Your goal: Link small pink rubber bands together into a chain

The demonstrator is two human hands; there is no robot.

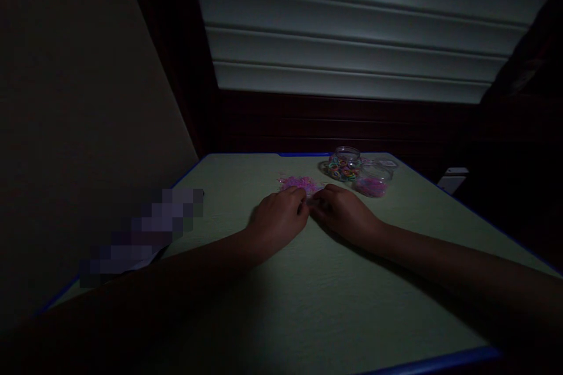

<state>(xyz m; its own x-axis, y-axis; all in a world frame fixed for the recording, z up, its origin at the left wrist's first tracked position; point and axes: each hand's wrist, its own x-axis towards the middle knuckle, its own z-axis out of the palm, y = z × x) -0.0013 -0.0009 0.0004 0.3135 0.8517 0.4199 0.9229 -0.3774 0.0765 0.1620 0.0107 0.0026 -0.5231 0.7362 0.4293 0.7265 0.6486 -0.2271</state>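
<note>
My left hand (284,214) rests low over the table, its fingers curled and pinched together. Close beside it on the right, my right hand (345,211) is also closed in a pinch, the fingertips of both nearly meeting. Whatever is between the fingers is too small and dark to make out. Just beyond them lies a loose pile of small pink bands (299,183). Behind my right hand stand a clear jar of multicoloured bands (345,165) and a second clear container (373,180) with pink bands in it.
The pale green table (272,316) has a blue edge. A blurred-out flat object (145,234) lies along its left side. A clear lid (386,164) is near the containers. A white object (454,179) is beyond the right edge, and a slatted shutter (352,41) rises behind.
</note>
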